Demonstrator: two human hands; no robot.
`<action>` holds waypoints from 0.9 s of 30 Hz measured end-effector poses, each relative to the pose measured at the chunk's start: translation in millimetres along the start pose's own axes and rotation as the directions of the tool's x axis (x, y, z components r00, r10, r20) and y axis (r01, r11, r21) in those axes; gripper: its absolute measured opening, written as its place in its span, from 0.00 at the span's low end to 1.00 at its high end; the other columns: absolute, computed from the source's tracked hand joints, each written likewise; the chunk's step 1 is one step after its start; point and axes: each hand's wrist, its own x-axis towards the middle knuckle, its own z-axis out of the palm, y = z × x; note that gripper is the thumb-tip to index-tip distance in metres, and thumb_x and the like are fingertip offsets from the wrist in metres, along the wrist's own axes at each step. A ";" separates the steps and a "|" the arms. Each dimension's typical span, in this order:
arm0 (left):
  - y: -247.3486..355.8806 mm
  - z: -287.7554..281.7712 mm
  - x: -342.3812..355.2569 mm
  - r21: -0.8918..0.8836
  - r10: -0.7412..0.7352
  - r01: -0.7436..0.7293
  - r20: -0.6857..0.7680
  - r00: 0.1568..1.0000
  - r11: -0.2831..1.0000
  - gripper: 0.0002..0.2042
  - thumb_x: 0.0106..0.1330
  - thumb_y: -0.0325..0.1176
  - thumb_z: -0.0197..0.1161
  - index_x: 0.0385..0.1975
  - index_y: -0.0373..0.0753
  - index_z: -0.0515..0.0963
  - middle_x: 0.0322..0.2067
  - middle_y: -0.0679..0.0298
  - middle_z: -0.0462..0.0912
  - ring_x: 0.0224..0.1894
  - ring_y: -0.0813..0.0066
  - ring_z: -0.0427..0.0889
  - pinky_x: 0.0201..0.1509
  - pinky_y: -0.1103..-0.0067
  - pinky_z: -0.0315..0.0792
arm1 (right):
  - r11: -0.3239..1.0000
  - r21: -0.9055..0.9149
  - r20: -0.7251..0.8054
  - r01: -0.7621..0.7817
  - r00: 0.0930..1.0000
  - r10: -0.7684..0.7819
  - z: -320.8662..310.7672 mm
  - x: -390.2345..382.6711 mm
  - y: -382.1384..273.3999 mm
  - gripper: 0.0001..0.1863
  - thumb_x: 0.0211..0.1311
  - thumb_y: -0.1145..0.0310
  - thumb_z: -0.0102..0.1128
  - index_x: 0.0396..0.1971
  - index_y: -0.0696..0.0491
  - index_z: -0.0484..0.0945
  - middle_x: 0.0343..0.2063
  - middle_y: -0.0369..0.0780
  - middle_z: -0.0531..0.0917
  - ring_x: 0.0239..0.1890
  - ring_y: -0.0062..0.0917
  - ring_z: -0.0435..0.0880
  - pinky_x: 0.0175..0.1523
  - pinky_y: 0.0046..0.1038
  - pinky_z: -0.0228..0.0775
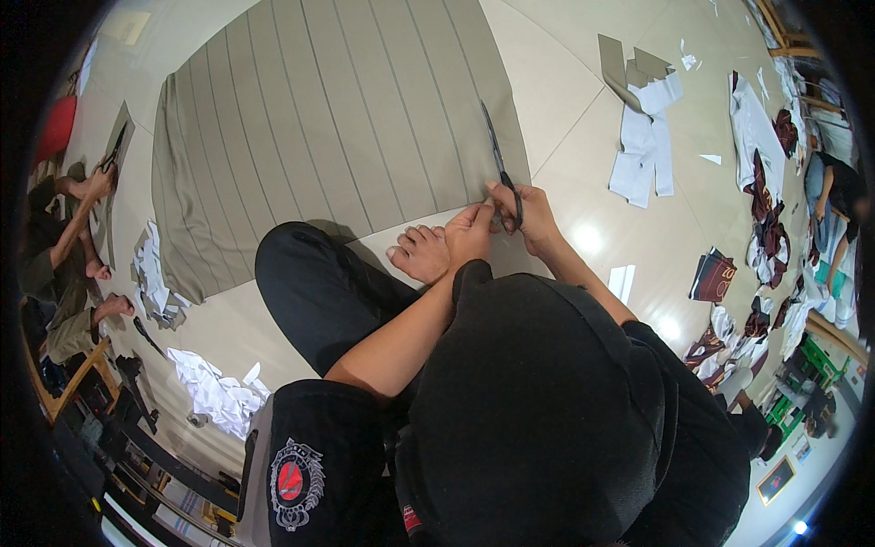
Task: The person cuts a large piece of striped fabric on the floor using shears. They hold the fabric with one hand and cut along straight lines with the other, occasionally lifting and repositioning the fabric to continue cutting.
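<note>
A large piece of grey-beige fabric (355,109) with dark parallel stripes lies spread on the floor in front of me. My right hand (538,221) is closed round the handles of a pair of scissors (494,137). Their long dark blades point away from me over the fabric's right part, close to its right edge. Beside the handles, my left hand (469,234) has its fingers pinched together at the fabric's near right edge. My fingers partly hide that edge. My bare foot (421,253) rests just left of my left hand.
White and grey cut pieces (645,146) lie on the tiles at right. White scraps (214,392) are heaped at left. At far left a co-worker's hand (96,185) holds scissors at a grey strip. Maroon and white garments (761,182) and other people are along the right side.
</note>
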 end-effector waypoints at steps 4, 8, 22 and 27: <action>3.5 -2.4 -1.7 0.045 0.003 -0.003 0.008 1.000 0.999 0.14 0.70 0.38 0.65 0.33 0.31 0.85 0.21 0.70 0.79 0.25 0.84 0.73 0.31 0.83 0.66 | 1.000 -0.014 -0.011 -0.015 1.000 0.015 2.0 -1.5 -2.2 0.20 0.61 0.52 0.71 0.23 0.54 0.79 0.16 0.30 0.73 0.14 0.15 0.68 0.19 0.22 0.55; 1.2 -3.7 -0.7 0.051 0.005 -0.007 0.021 1.000 0.999 0.14 0.70 0.38 0.64 0.32 0.32 0.85 0.20 0.70 0.78 0.25 0.84 0.73 0.31 0.83 0.63 | 1.000 -0.021 -0.014 -0.017 1.000 0.017 2.1 -1.7 -2.2 0.20 0.61 0.52 0.71 0.24 0.54 0.80 0.16 0.30 0.73 0.14 0.14 0.68 0.19 0.21 0.55; -2.7 -4.5 1.6 -0.026 -0.015 0.017 0.057 0.998 1.000 0.13 0.71 0.38 0.64 0.34 0.32 0.85 0.24 0.70 0.82 0.26 0.83 0.75 0.32 0.84 0.65 | 1.000 -0.002 -0.003 -0.002 1.000 0.002 1.1 -0.2 1.2 0.18 0.62 0.55 0.71 0.25 0.54 0.80 0.14 0.30 0.73 0.13 0.14 0.69 0.18 0.21 0.56; -2.6 -7.5 2.2 0.057 -0.037 0.034 0.046 0.998 0.998 0.14 0.71 0.39 0.64 0.34 0.32 0.85 0.24 0.69 0.82 0.26 0.83 0.75 0.32 0.83 0.65 | 1.000 -0.008 -0.003 -0.006 1.000 0.006 1.9 -0.2 1.1 0.17 0.62 0.56 0.71 0.25 0.55 0.80 0.13 0.30 0.73 0.13 0.14 0.70 0.18 0.21 0.57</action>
